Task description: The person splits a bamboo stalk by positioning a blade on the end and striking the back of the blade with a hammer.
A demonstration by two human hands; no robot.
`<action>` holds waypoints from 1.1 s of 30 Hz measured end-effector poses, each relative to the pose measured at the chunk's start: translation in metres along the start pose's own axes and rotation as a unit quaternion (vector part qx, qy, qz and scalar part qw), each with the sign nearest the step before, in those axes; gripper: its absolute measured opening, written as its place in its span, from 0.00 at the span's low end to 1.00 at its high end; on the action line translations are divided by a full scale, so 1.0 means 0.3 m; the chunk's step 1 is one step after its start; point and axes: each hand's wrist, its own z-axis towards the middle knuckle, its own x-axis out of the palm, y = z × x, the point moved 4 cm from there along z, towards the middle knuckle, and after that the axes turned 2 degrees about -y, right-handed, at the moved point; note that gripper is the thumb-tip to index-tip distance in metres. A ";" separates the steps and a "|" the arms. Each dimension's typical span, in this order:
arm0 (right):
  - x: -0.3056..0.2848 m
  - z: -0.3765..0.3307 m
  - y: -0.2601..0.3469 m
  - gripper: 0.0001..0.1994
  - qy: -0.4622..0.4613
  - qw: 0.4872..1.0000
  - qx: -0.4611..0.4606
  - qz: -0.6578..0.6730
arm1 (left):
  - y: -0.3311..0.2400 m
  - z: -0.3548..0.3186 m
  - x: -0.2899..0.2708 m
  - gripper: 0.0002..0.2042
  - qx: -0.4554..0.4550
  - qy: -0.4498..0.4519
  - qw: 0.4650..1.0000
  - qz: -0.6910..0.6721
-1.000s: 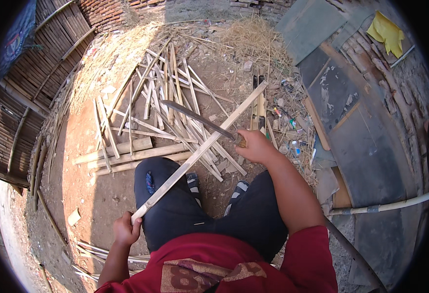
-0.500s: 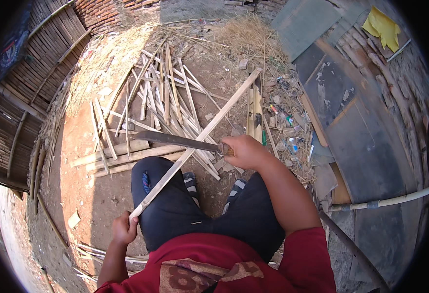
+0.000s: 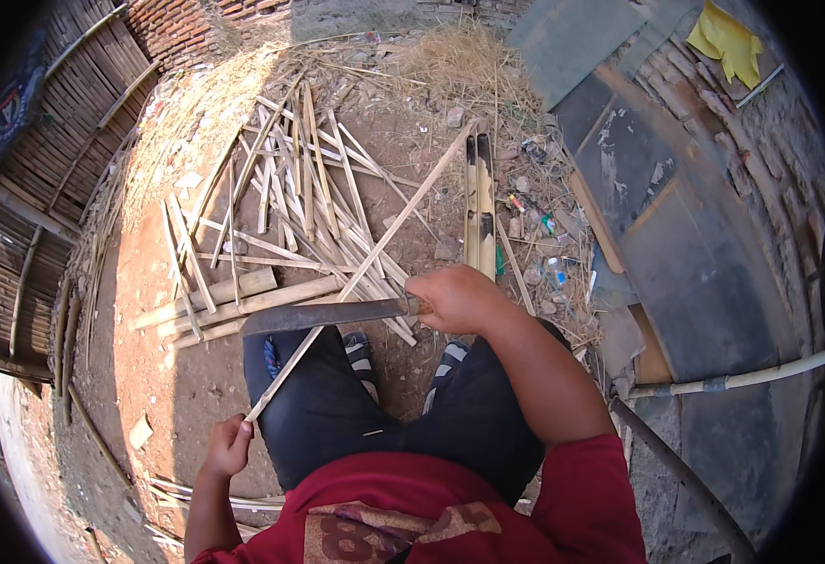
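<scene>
Across the bamboo strip [image 3: 389, 235], machete [image 3: 361, 311] lower than before, nearer left hand [image 3: 228, 446]

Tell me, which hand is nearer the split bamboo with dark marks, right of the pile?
The right hand, gripping a machete, is nearer: just below the split bamboo in the picture. The left hand, holding a bamboo strip, is farther, toward the lower left.

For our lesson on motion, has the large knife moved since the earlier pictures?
Yes: the large knife has swung down the picture, its tip going from beyond the thick bamboo poles to their near edge.
</scene>
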 end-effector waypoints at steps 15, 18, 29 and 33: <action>0.017 0.000 0.032 0.16 0.032 0.999 -0.013 -0.007 | -0.033 0.013 -0.011 0.24 0.035 -0.019 0.998 0.056; -0.007 0.004 -0.059 0.18 -0.011 1.000 0.018 0.015 | -0.009 0.001 -0.014 0.24 0.042 -0.033 0.996 0.066; -0.030 -0.019 -0.066 0.24 -0.015 0.998 0.066 0.006 | -0.022 0.014 -0.032 0.23 0.045 -0.044 0.988 0.138; 0.010 0.027 -0.106 0.24 0.028 0.997 0.076 0.019 | -0.047 -0.007 -0.025 0.19 0.079 -0.122 0.964 0.225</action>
